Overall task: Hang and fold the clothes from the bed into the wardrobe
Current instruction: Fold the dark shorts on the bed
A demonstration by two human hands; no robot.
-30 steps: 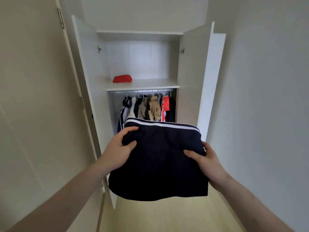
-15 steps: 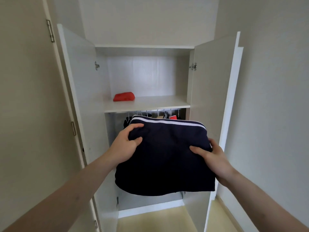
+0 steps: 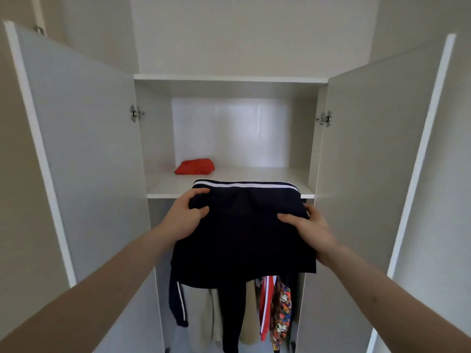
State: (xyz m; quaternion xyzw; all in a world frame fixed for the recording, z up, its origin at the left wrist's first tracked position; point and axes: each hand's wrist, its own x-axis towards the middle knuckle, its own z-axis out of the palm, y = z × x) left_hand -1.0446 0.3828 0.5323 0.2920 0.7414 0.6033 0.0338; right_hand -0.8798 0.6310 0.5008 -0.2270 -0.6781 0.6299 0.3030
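Note:
A folded navy garment (image 3: pixel 244 233) with white stripes along its far edge is held flat between both hands, its far edge over the front lip of the wardrobe shelf (image 3: pixel 267 174). My left hand (image 3: pixel 186 215) grips its left side with the thumb on top. My right hand (image 3: pixel 308 225) grips the right side the same way. A folded red garment (image 3: pixel 195 166) lies at the shelf's back left. Below the shelf hang several clothes (image 3: pixel 270 309), partly hidden by the navy garment.
The open white wardrobe has its left door (image 3: pixel 84 138) and right door (image 3: pixel 377 149) swung out on either side of my arms. Plain walls flank the doors. The shelf's right part is bare.
I have come closer to the wardrobe and both hands have lifted the navy garment up to shelf height, its far edge now reaching the shelf front.

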